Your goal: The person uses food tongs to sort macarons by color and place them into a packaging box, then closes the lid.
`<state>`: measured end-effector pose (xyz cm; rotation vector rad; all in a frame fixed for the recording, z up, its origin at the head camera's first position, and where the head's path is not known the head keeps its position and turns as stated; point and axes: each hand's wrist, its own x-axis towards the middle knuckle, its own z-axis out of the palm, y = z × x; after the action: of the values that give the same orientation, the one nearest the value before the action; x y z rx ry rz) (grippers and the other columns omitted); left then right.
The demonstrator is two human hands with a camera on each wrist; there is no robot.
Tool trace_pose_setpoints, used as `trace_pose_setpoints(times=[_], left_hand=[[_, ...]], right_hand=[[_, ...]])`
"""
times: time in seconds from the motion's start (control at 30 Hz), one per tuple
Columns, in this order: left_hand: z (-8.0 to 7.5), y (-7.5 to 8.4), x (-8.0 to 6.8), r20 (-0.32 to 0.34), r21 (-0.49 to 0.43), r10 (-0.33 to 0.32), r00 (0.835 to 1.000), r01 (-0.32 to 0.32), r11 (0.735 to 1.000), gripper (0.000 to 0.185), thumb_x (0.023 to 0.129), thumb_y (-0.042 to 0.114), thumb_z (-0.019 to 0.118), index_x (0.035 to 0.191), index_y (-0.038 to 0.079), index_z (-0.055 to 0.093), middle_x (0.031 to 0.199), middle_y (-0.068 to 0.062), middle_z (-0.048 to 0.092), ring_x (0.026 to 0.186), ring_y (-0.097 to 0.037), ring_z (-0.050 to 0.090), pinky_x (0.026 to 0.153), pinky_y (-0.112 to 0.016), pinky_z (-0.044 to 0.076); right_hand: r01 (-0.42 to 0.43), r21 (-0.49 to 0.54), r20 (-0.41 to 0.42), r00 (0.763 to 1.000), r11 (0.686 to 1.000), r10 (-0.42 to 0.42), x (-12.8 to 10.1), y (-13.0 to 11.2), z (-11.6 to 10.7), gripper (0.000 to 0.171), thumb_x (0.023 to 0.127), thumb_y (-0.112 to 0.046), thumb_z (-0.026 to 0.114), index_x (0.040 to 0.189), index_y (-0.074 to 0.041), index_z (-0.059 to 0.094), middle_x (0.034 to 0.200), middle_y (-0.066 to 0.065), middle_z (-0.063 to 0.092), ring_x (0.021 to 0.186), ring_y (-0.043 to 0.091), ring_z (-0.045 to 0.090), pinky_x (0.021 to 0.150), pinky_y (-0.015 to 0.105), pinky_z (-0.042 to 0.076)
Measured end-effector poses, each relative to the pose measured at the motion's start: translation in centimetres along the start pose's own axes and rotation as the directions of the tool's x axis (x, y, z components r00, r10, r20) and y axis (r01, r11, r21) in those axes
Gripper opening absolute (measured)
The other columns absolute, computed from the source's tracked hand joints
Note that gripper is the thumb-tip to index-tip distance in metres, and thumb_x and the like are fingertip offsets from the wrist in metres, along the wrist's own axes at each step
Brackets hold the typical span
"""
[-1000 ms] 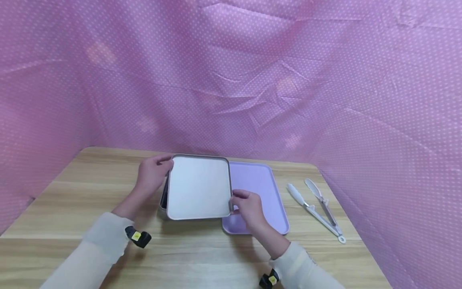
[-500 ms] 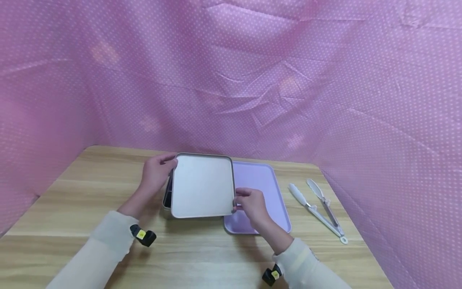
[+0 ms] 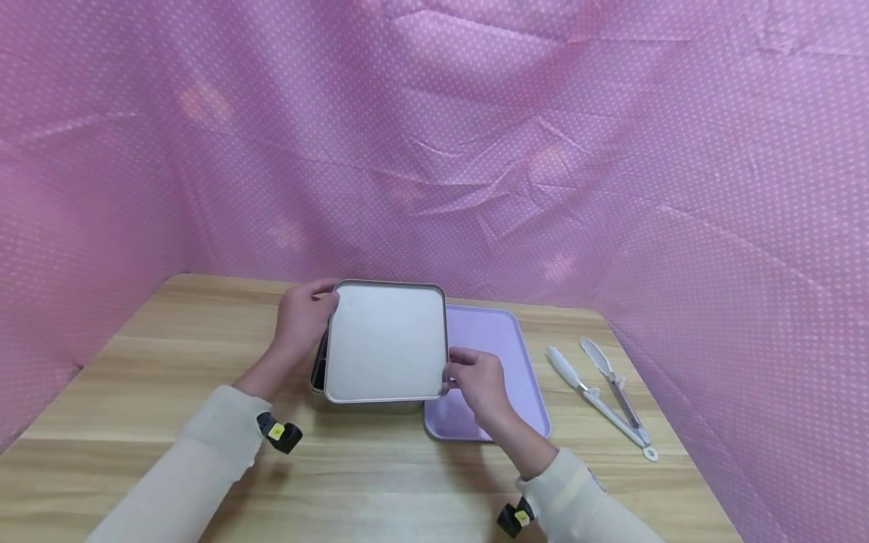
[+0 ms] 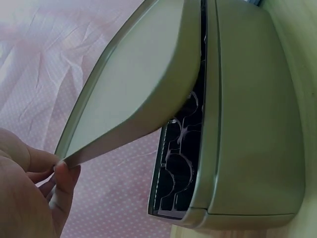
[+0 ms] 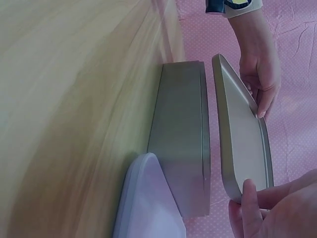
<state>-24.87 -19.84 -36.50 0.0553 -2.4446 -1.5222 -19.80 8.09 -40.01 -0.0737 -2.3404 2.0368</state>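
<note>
Both hands hold a flat, square, silver-grey metal lid (image 3: 387,341) with rounded corners, raised clear of the box beneath it. The left hand (image 3: 304,320) grips the lid's left edge near the far corner, fingers curled over the rim; the left wrist view shows fingertips (image 4: 63,171) pinching that edge. The right hand (image 3: 479,378) pinches the lid's near right corner, thumb on top and fingers below; the right wrist view shows the thumb (image 5: 247,198) against the rim.

The lid sits above a square, silver-grey metal box (image 5: 181,144) that stands on the light wooden counter (image 3: 380,483). A gap shows between lid and box in both wrist views. In the left wrist view the lid tilts away from the box, and a dark moulded insert (image 4: 178,163) with rounded cells is visible inside the opening; its contents cannot be told.

A lilac plastic tray (image 3: 498,354) with a raised rim lies on the counter just right of the box, touching its side as seen in the right wrist view. Well right of the tray lies a pair of white-tipped metal tongs (image 3: 600,388), arms spread. Pink white-dotted cloth (image 3: 475,136) hangs around the counter on three sides. Cream sleeves (image 3: 197,460) cover both forearms.
</note>
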Motion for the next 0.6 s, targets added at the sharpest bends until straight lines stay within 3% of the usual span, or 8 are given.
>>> trace_pose_setpoints(times=[0.13,0.3,0.43,0.6], left_hand=[[-0.1,0.2,0.0,0.014,-0.034,-0.029,0.999,0.030,0.999,0.037,0.102,0.014,0.055,0.137,0.006,0.063,0.123,-0.018,0.068,0.079,-0.028,0.067,0.057,-0.022,0.058],[-0.3,0.6,0.1,0.038,-0.088,-0.047,0.998,0.050,0.995,0.037,0.101,0.012,0.056,0.137,0.005,0.062,0.124,-0.018,0.067,0.060,-0.014,0.065,0.054,-0.022,0.058],[-0.8,1.5,0.0,0.054,-0.219,-0.009,0.998,0.021,0.976,0.039,0.101,0.010,0.057,0.139,0.002,0.059,0.127,-0.021,0.064,0.071,-0.008,0.065,0.063,-0.022,0.062],[-2.2,3.2,-0.8,0.043,-0.437,0.051,0.998,-0.027,0.899,0.045,0.101,0.009,0.059,0.144,0.000,0.052,0.132,-0.014,0.057,0.099,-0.011,0.064,0.084,-0.024,0.061]], right_hand=[[0.025,-0.004,-0.001,1.000,1.000,-0.025,0.0,0.1,0.0,0.034,0.085,0.013,0.058,0.118,0.016,0.066,0.111,0.032,0.070,0.075,0.017,0.071,0.065,0.028,0.064],[0.056,-0.029,-0.011,0.998,0.998,-0.057,0.0,-0.1,-0.3,0.034,0.084,0.012,0.058,0.117,0.015,0.068,0.107,0.030,0.072,0.074,0.016,0.071,0.066,0.029,0.064],[0.166,-0.095,-0.039,0.985,0.982,-0.170,-0.2,-1.2,-0.9,0.031,0.087,0.009,0.062,0.117,0.010,0.070,0.105,0.026,0.074,0.076,0.020,0.072,0.067,0.027,0.064],[0.353,-0.221,-0.075,0.923,0.909,-0.377,-0.6,-3.4,-1.9,0.032,0.091,-0.001,0.068,0.123,0.000,0.071,0.110,0.015,0.075,0.098,0.025,0.072,0.081,0.027,0.063]])
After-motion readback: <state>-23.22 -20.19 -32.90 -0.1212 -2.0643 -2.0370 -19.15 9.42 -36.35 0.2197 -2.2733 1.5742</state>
